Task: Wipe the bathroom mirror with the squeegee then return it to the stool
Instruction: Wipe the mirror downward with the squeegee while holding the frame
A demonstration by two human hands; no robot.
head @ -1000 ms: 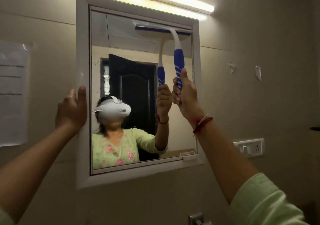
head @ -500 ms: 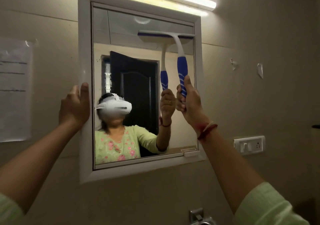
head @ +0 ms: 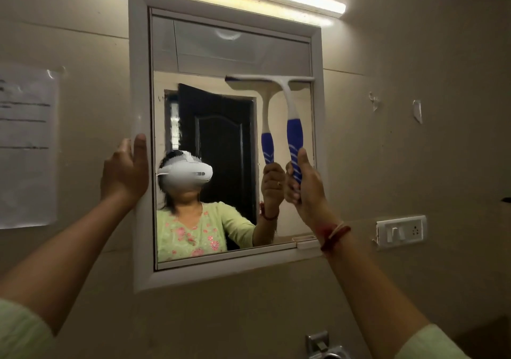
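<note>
R hand [head: 307,190]: fingers [head: 291,186] wrapped tight round the blue grip of the squeegee [head: 288,101], thumb up along it. Blade lies level on the mirror [head: 221,60] at approx 2 o'clock. Its R end is touching or just beside the frame [head: 139,82] inner edge, can't tell which. L hand [head: 124,173] braces the frame at 9 o'clock, thumb straight on the front face, fingers relaxed, holding nothing. Stool not in view.

Judgement: mid pull down the R strip. Glass from 9 to 11 o'clock looks smeary, so more passes prob needed.

Risks:
- Handle leans off the glass. If the wrist angle drifts, one blade end lifts & leaves a streak.
- Blade end so near the frame at 3 o'clock could catch, then skip or twist in the grip.
- Small ledge [head: 307,244] at 5 o'clock: blade prob meets it at the bottom of the stroke w/ a jolt.
- Mirror may be a hinged door. A hard press could swing it if the L brace goes slack.
- Wet grip could slip, and a drop would head for the tap fitting [head: 323,347] at 6 o'clock.
</note>
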